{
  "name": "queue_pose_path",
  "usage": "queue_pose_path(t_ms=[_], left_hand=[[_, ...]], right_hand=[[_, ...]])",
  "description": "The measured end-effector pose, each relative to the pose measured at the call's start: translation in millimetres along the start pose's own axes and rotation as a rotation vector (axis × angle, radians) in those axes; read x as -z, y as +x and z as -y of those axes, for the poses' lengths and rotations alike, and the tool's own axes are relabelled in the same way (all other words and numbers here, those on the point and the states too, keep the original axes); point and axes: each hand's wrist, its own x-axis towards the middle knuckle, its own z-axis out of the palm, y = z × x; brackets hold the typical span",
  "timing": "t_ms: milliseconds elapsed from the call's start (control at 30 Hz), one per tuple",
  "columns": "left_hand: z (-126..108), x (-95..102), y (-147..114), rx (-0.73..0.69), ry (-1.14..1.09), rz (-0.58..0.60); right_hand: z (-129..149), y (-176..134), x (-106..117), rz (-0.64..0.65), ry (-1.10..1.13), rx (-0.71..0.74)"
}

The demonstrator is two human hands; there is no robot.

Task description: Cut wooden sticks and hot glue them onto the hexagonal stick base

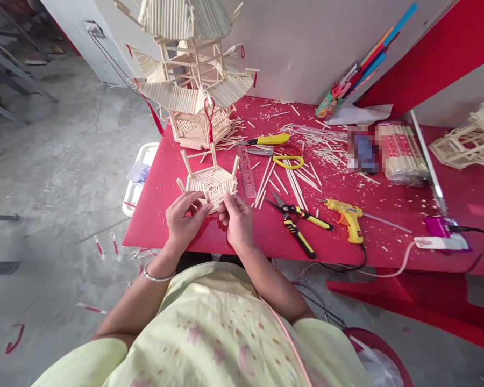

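Note:
A small hexagonal frame of thin wooden sticks (210, 181) sits on the red table (173, 226) right in front of me. My left hand (183, 219) and my right hand (236, 217) both pinch its near edge with their fingertips. A silver bangle circles my left wrist. Behind the frame stands a tall stick-built pagoda model (193, 80) with tiered roofs and red tassels.
Right of my hands lie yellow-handled pliers (296, 223), a yellow glue gun (349, 217), a clear ruler (247, 172), a yellow utility knife (268, 140), yellow scissors (282, 159) and several loose sticks (298, 183). A stick bundle (401, 153) and another stick structure (468, 141) sit far right.

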Motion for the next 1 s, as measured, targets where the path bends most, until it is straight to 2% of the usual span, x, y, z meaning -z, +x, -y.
queue_pose_path(t_ms=[100,133,167,267,333,500,767,1000], left_hand=[[-1.4,9.6,1.9,-0.010,0.066,-0.279],[-0.1,13.1,4.1,0.025,0.065,-0.308],[1.9,16.2,6.6,0.068,0.055,-0.260],[9.5,23.0,10.7,0.164,0.003,-0.006],[12.8,24.7,8.2,0.141,0.006,0.059],[11.6,22.8,-3.4,0.056,0.022,0.117],[3.9,19.9,-1.1,0.267,-0.312,0.169],[5.4,24.0,1.1,0.146,-0.361,0.261]], right_hand=[[0.5,-7.3,1.8,0.033,0.022,-0.001],[-0.3,-10.5,2.0,0.052,0.030,0.000],[-1.4,-13.9,1.9,0.073,0.033,0.001],[-5.4,-23.5,-0.1,0.113,0.004,-0.006],[-7.6,-27.8,-1.8,0.129,-0.025,-0.019],[-9.2,-25.4,-1.3,0.140,-0.047,-0.027],[-8.2,-13.9,2.7,0.178,-0.073,-0.061],[-12.9,-13.7,2.0,0.173,-0.094,-0.044]])
